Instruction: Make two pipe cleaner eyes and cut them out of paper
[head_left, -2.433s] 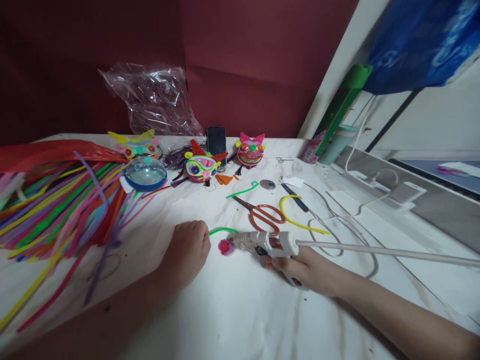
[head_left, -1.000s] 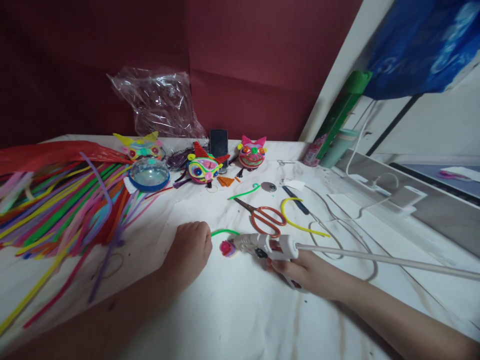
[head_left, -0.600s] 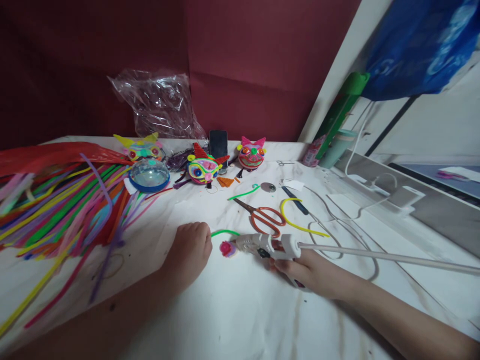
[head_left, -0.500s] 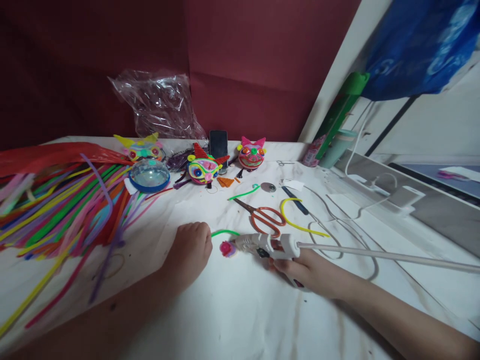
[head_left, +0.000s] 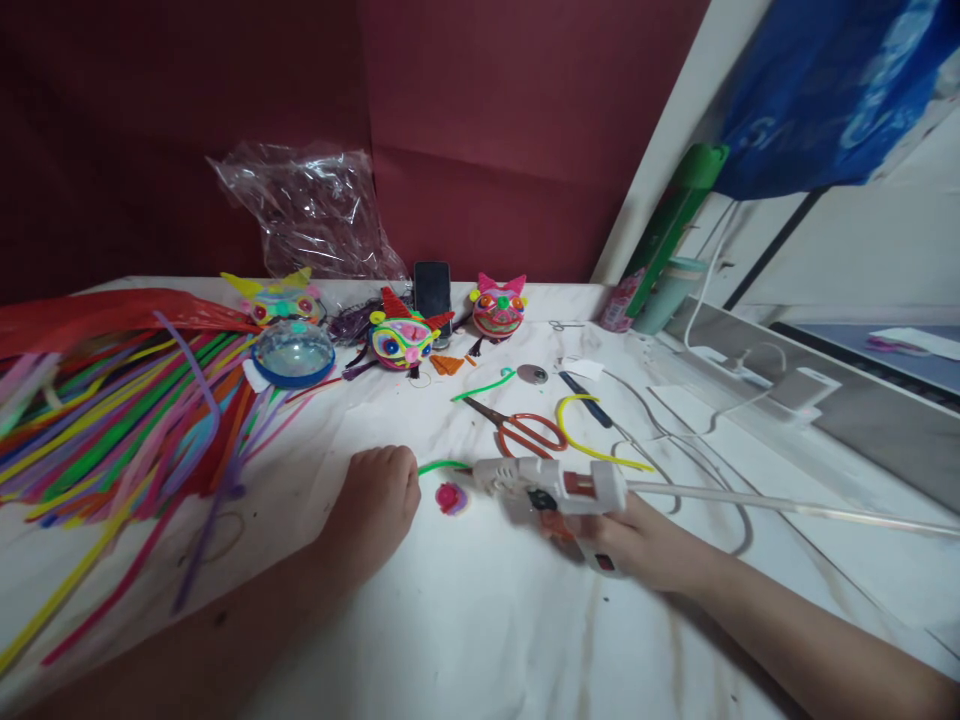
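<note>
My left hand (head_left: 377,510) is closed, and a green pipe cleaner (head_left: 442,465) sticks out from its fingers to the right. My right hand (head_left: 634,545) is wrapped round the handle of a white hot glue gun (head_left: 540,482), with a long glue stick (head_left: 787,506) trailing from its back end. The gun's nozzle points left, at the tip of the green pipe cleaner. Just below the nozzle, a small pink and purple coil (head_left: 450,498) lies on the white table (head_left: 480,620). Orange-handled scissors (head_left: 529,432) lie beyond the gun.
A yellow pipe cleaner (head_left: 592,445) and a dark blue-handled tool (head_left: 586,400) lie beside cables. Colourful animal heads (head_left: 405,342) and a phone (head_left: 433,290) stand at the back. Many pipe cleaners (head_left: 135,420) spread at left near a clear domed container (head_left: 294,355).
The glue gun's nozzle has lifted off the pink and purple coil and moved up to the green pipe cleaner's end. My left hand has barely moved.
</note>
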